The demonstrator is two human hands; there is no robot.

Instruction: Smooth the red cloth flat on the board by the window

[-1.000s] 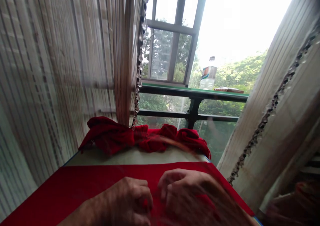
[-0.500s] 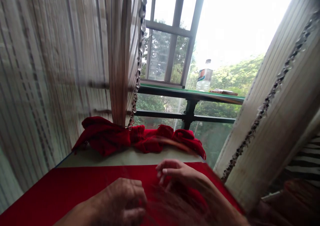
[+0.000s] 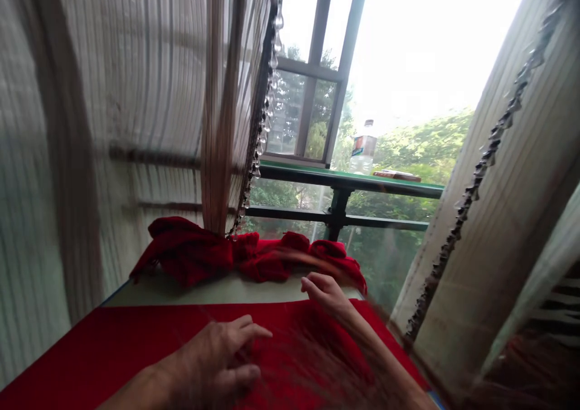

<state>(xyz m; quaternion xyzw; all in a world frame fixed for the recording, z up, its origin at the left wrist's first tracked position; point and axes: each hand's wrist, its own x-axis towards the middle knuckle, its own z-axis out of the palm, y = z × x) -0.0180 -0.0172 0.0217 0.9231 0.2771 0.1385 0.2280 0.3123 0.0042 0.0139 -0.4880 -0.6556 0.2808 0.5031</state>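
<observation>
Looking down, we see the red cloth (image 3: 136,337) spread wide and mostly flat, an even deep red, its far edge running almost straight across; blurred streaks cloud its nearer right part. It lies beneath our left hand (image 3: 217,352), whose fingers (image 3: 256,331) are parted, the index stretched out over the red and the thumb apart below it, with nothing visible between them. Our right hand (image 3: 327,293) is farther forward, above the cloth's far edge, its fingers (image 3: 312,285) curled in; we cannot tell whether they pinch anything, nor whether either hand touches the material. The cloth covers most of a counter (image 3: 254,290), pale where it shows beyond that edge, and at its far end we see a bunched red fabric (image 3: 190,253) in folds. Striped sheer curtains (image 3: 158,96) with beaded trim hang on both sides of a window (image 3: 303,70), and on the rail (image 3: 385,185) a clear bottle (image 3: 364,150) stands beside a flat object (image 3: 396,174), with trees (image 3: 426,141) outside
</observation>
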